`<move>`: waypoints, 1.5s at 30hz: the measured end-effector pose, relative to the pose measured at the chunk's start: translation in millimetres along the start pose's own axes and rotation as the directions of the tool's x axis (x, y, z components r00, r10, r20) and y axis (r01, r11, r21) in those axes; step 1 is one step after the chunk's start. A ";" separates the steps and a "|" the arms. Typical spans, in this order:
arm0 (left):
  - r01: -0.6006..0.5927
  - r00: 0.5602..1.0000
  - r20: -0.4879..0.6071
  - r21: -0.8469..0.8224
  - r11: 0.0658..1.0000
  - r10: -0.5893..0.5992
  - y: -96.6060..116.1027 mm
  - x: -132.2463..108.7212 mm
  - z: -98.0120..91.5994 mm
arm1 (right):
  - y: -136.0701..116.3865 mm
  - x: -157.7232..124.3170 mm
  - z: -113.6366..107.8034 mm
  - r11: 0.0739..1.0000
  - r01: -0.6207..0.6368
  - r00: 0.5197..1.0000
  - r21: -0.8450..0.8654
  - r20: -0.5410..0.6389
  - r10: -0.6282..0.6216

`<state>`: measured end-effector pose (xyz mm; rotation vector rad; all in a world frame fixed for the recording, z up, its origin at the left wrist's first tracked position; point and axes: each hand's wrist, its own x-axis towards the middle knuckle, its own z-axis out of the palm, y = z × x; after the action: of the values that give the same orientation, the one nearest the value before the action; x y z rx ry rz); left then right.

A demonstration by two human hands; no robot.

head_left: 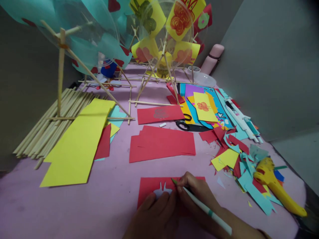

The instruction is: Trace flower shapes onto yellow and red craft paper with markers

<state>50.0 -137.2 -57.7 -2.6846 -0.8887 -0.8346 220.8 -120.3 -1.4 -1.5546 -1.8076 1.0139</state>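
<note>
At the front of the table lies a sheet of red paper. A pale butterfly-shaped cutout with two thin feelers rests on it, its lower part covered by my fingers. My left hand lies over the cutout, fingers stretched out and pressing it against the sheet. In my right hand is a white marker pen with a green tip. The tip is at the sheet's upper part, just right of the cutout. Behind the sheet lie several red paper strips.
Left are yellow sheets and wooden sticks. Stick-framed paper wheels stand behind. Black scissors lie near a drawn-on red strip. Paper scraps, a yellow glue gun and markers are right.
</note>
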 end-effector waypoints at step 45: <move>0.039 0.994 -0.097 -0.100 0.994 -0.049 -7.7 22.2 -18.7 | 14.1 -9.3 -6.4 0.978 -0.117 0.991 0.171 -0.044 0.127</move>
<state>51.6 -126.7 -29.7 -2.6864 -0.9100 -1.0380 235.8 -127.6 -8.7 -1.5882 -1.5623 1.1382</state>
